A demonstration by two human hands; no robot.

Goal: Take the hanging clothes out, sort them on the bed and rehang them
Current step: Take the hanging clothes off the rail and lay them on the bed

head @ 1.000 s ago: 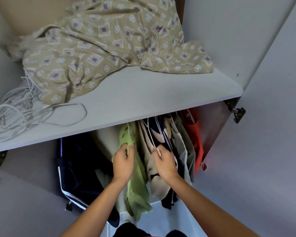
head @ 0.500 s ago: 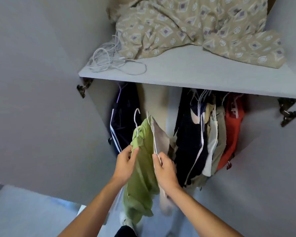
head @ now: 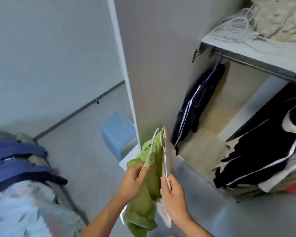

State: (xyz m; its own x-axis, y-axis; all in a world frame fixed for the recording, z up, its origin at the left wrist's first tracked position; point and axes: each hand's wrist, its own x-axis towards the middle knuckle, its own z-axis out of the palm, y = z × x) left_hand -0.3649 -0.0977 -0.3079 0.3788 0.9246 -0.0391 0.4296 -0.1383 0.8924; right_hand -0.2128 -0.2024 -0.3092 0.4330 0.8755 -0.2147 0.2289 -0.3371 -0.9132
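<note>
The open wardrobe [head: 203, 137] holds a dark striped garment [head: 193, 106] on a purple hanger at its left and a bunch of dark and pale clothes [head: 263, 147] at its right, with a white cord coil [head: 232, 26] on the shelf above. The left hand [head: 132, 180] grips the green garment [head: 149, 189] and the right hand [head: 173, 194] pinches the beige garment [head: 169, 156], both on white hangers. Half a second ago these hung just before the rail; now they are clear of the wardrobe, by the door [head: 152, 65], with the bed [head: 24, 194] in view at left.

Soft, matt green cloth shirt [head: 150, 182] on a white wire hanger [head: 153, 142]; smooth matt grey door [head: 154, 65]; metal rail [head: 256, 63]; glossy blue plastic stool [head: 116, 132].
</note>
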